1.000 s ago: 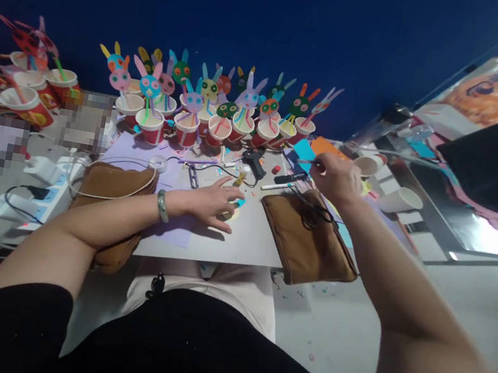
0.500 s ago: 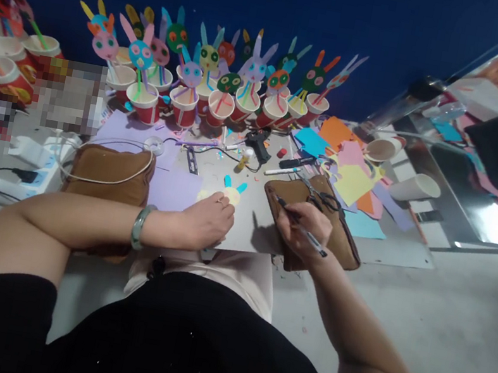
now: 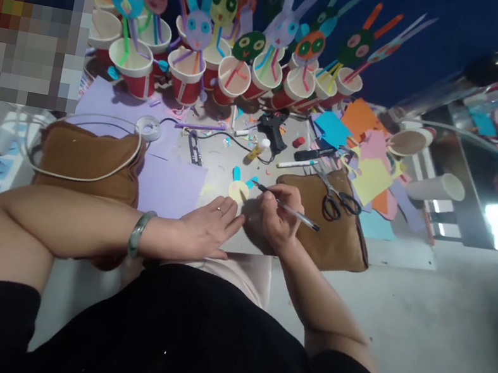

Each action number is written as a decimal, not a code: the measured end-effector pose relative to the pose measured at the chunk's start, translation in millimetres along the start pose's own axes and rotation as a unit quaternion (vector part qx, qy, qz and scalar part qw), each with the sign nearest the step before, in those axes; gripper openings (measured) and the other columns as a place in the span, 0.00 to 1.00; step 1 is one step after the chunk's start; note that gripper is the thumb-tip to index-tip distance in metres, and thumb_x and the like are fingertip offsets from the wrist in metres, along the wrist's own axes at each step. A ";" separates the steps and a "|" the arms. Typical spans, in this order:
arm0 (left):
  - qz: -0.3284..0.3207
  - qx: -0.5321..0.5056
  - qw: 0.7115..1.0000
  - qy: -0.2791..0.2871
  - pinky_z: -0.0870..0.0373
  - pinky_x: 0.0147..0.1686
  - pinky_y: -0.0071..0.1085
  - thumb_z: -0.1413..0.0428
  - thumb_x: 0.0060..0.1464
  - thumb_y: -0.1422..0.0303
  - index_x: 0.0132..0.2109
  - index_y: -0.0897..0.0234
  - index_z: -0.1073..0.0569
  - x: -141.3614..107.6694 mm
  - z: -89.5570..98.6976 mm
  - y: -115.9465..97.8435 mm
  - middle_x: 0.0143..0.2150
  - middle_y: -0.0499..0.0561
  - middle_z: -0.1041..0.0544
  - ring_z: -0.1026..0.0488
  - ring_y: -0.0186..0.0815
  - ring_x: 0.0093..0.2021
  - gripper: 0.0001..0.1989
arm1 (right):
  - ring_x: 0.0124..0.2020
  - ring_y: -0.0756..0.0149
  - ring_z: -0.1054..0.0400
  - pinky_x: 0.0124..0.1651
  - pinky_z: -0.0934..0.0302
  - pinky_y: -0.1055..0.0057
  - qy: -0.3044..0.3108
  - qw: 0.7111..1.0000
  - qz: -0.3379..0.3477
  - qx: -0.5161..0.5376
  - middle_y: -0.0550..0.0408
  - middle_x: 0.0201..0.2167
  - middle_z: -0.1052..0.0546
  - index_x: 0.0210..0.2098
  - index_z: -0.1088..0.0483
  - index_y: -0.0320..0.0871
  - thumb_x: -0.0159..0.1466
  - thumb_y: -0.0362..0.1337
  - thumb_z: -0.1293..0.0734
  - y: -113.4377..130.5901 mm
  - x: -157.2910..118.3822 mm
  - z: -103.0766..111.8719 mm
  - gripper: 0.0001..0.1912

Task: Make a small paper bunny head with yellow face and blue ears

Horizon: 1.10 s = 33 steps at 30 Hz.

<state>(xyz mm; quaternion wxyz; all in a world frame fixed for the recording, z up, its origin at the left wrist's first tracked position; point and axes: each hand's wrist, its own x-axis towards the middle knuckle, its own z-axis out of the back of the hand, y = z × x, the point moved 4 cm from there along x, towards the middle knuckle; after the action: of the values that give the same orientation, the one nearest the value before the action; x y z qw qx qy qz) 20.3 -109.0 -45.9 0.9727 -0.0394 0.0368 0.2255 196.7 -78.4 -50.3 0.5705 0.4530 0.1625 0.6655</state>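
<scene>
My right hand (image 3: 281, 216) grips a black-and-clear pen (image 3: 298, 213), its tip pointing left near a small yellow paper rabbit head (image 3: 239, 192) with blue ears. The head lies flat on the table. My left hand (image 3: 212, 226) rests flat by the table's front edge, fingers stretched out, with fingertips at the lower edge of the paper head. A brown pouch (image 3: 319, 225) lies under and beside my right wrist, with black-handled scissors (image 3: 338, 203) on it. Lilac paper sheets (image 3: 171, 189) lie left of the head.
Paper cups (image 3: 132, 66) holding colourful paper rabbits line the back. A black glue gun (image 3: 272, 129), a small bottle (image 3: 258, 148) and a utility knife (image 3: 196, 148) lie mid-table. Coloured paper scraps (image 3: 371, 176) are at right. A second brown pouch (image 3: 85, 157) and a power strip (image 3: 16, 165) are at left.
My right hand has moved left with the pen from over the pouch to beside the rabbit head. My left fingers have straightened and flattened. The camera view has shifted closer.
</scene>
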 end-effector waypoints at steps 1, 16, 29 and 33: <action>0.001 -0.007 1.000 -0.007 0.45 0.66 0.54 0.45 0.63 0.44 0.71 0.81 0.40 0.3 0.5 1.2 0.66 0.79 0.33 0.37 0.65 0.69 0.46 | 0.27 0.64 0.26 0.33 0.30 0.64 -0.002 1.000 -0.003 -0.008 0.55 0.30 0.22 0.43 0.30 0.47 0.70 0.45 0.37 -0.7 0.1 -2.0 0.09; 0.000 -0.035 0.999 0.000 0.51 0.70 0.59 0.46 0.60 0.40 0.71 0.78 0.40 1.4 -8.5 11.6 0.71 0.82 0.39 0.42 0.69 0.73 0.49 | 0.29 0.61 0.23 0.35 0.27 0.62 0.023 0.996 0.024 -0.077 0.54 0.33 0.19 0.45 0.29 0.50 0.70 0.43 0.36 2.1 -1.1 -4.2 0.08; -0.005 0.004 0.998 -0.056 0.44 0.71 0.54 0.38 0.51 0.39 0.67 0.80 0.36 -3.1 6.4 15.0 0.68 0.81 0.35 0.35 0.65 0.70 0.52 | 0.22 0.69 0.27 0.27 0.30 0.71 0.033 0.995 0.066 -0.066 0.60 0.24 0.22 0.39 0.27 0.47 0.67 0.41 0.33 8.8 4.1 -5.1 0.06; -0.019 0.017 0.998 -0.057 0.43 0.71 0.55 0.40 0.54 0.39 0.63 0.79 0.32 -1.3 9.1 16.5 0.64 0.76 0.29 0.31 0.60 0.67 0.47 | 0.22 0.72 0.28 0.28 0.30 0.74 0.038 0.995 0.086 -0.023 0.62 0.27 0.20 0.40 0.26 0.48 0.63 0.36 0.30 13.3 4.1 -6.6 0.05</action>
<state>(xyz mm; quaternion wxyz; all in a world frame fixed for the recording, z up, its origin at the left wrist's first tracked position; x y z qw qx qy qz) 12.3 -93.9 -37.7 0.9779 -0.0103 -0.0151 0.2082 183.6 -76.7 -42.4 0.5144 0.4263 0.1291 0.7328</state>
